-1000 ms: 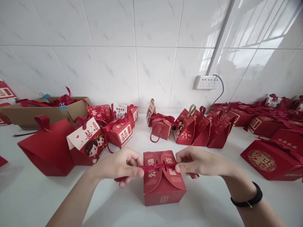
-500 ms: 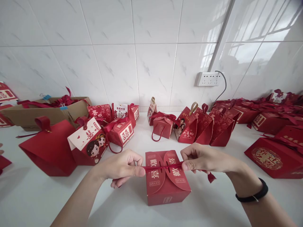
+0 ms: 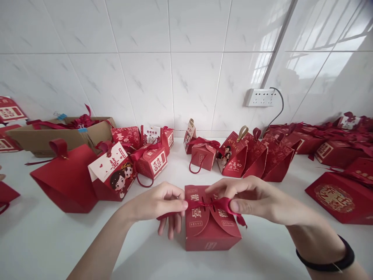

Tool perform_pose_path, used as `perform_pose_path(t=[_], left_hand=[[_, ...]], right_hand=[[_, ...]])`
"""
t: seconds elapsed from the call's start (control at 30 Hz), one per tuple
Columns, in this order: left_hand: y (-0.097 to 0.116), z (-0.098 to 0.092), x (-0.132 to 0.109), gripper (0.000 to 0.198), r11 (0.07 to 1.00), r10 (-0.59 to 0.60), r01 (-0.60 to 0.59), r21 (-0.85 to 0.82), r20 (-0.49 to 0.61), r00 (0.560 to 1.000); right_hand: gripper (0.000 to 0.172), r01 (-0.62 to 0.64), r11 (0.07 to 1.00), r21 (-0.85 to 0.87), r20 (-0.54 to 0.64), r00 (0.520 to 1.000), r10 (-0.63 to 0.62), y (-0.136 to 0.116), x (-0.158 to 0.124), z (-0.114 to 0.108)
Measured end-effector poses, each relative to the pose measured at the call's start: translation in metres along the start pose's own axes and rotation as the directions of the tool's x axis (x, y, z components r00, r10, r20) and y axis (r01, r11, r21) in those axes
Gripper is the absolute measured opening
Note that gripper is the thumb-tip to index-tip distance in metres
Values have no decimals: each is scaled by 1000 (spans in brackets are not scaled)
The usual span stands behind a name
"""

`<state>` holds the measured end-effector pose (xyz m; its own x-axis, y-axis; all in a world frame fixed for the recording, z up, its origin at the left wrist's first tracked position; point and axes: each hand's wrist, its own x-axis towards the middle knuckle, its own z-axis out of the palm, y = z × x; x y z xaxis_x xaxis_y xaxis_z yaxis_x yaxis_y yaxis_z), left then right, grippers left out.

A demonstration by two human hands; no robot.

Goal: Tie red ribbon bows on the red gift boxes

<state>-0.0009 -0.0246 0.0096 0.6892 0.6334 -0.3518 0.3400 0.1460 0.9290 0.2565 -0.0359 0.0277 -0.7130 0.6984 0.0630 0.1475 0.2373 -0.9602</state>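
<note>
A: Running this from far away off the head view, so sanity check me — what could go wrong?

B: Left to right, then. My left hand [image 3: 159, 203] has thumb and forefinger pinching one side of the red ribbon [image 3: 220, 203], the other fingers hanging loose. If that pinch slackens, I reckon the ribbon slips and ends up lopsided. The red gift box [image 3: 212, 240] sits between both hands on the white table [image 3: 163, 260], ribbon across its lid. Tug too hard and I'd guess the card flaps buckle or the box skids. My right hand [image 3: 256, 202] pinches the other side, one finger reaching over the lid — can't tell what its hidden fingers do. That dangling tail could snag, imo.

A: And the containers?

B: Far left, the brown carton [image 3: 43, 142] holds a heap of dark red ribbon, with blue clips on its rim. Next, the plain red box [image 3: 67, 186] and the cartoon-face box [image 3: 101, 184]: both look closed, contents hidden. Gift box in the middle: flaps folded over, can't see in. Then the gold-handled box [image 3: 233, 157] and, furthest right, the medallion box [image 3: 335, 198], closed as well, so no clue what's inside.
</note>
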Motion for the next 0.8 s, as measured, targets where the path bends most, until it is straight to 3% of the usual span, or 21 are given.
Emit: perform_pose_path(t=[0.17, 0.27, 0.4, 0.5, 0.63, 0.8], left_hand=[[5, 0, -4, 33, 998, -19, 26, 58, -118, 993], [6, -1, -8, 28, 991, -22, 50, 124, -217, 976], [10, 1, -15, 33, 945, -6, 114, 305, -335, 942], [15, 7, -22, 24, 849, 98, 132, 511, -399, 912], [20, 13, -35, 11, 719, 230, 129, 683, -409, 883], [39, 18, -44, 22, 605, 286, 97, 791, -329, 900]], right_hand=[[31, -87, 983, -162, -280, 959, 39, 7, 15, 25], [30, -125, 972, -200, -382, 923, 40, 12, 20, 30], [23, -100, 957, -274, -353, 936, -3, 9, 19, 30], [20, -46, 938, -343, -306, 950, -65, 7, 18, 30], [3, -68, 969, -237, -357, 934, -22, 10, 19, 34], [22, -113, 992, -53, -404, 911, 82, 14, 22, 36]])
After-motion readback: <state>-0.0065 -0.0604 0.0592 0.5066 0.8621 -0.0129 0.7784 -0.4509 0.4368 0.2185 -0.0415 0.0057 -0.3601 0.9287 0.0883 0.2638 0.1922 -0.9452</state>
